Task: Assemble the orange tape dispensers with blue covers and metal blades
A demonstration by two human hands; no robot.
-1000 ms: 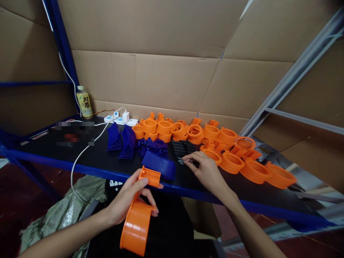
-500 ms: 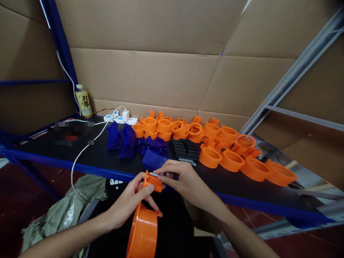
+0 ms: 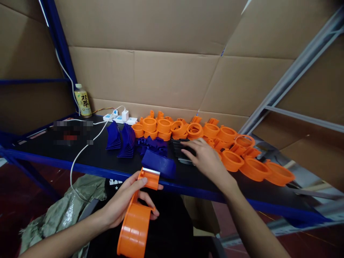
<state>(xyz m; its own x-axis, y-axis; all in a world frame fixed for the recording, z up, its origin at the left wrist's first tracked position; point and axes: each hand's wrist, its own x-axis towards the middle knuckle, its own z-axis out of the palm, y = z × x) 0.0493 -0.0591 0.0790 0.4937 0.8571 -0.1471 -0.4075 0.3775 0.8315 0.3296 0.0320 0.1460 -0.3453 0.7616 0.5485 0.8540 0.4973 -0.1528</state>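
Observation:
My left hand is closed around an orange tape dispenser, holding it in front of the table edge. A toothed metal blade lies along the dispenser's upper end. With thumb and fingers apart, my right hand reaches over a stack of black strips on the table. I cannot tell whether its fingertips touch them. Just behind the dispenser's blade end lies a curved blue plate. Smaller blue parts are heaped behind that plate.
Several orange dispenser bodies stand in rows at the back and right. Two fanned stacks of blue plates are on the left. Beyond them are a power strip, a white cable and a bottle. Cardboard walls the back.
My right hand has left the dispenser's blade and moved right and away from me to the black strips. My left hand has tilted the dispenser, and its blade now shows fully.

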